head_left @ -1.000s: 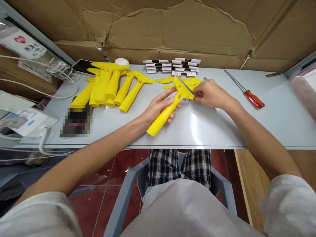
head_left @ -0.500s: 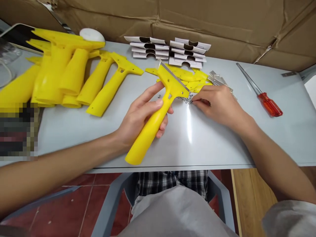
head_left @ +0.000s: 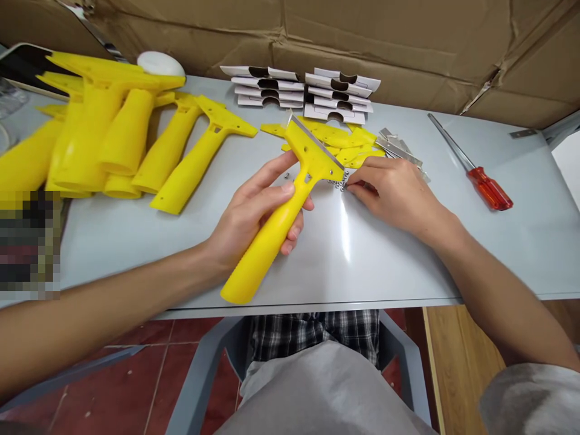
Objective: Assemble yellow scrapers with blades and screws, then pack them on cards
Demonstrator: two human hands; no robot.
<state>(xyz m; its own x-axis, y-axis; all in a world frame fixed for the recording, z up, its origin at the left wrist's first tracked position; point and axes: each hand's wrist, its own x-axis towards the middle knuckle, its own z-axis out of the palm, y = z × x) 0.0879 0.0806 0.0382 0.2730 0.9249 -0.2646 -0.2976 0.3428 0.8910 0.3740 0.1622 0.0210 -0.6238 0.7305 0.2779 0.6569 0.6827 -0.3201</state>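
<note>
My left hand (head_left: 258, 211) is wrapped round the handle of a yellow scraper (head_left: 267, 241), held tilted above the table with its head up. A metal blade (head_left: 317, 142) lies along the head's upper edge, and a screw shows near its right end. Just right of the head, the thumb and fingers of my right hand (head_left: 399, 193) are pinched together at a small pile of screws (head_left: 338, 183). What is between those fingertips is too small to make out. Behind the scraper head lie flat yellow plastic pieces (head_left: 362, 151) and a heap of metal blades (head_left: 399, 148).
Several yellow scraper handles (head_left: 122, 130) are piled at the left. White card sleeves (head_left: 339, 113) stand in two stacks before the cardboard (head_left: 385, 48). A red-handled screwdriver (head_left: 489, 187) lies right, near a single blade (head_left: 523, 133). One loose screw (head_left: 286, 176) lies behind my left hand.
The whole view has shifted slightly, so things appear a little further left. My left hand still holds the scraper, and my right fingertips stay at the screw pile.
</note>
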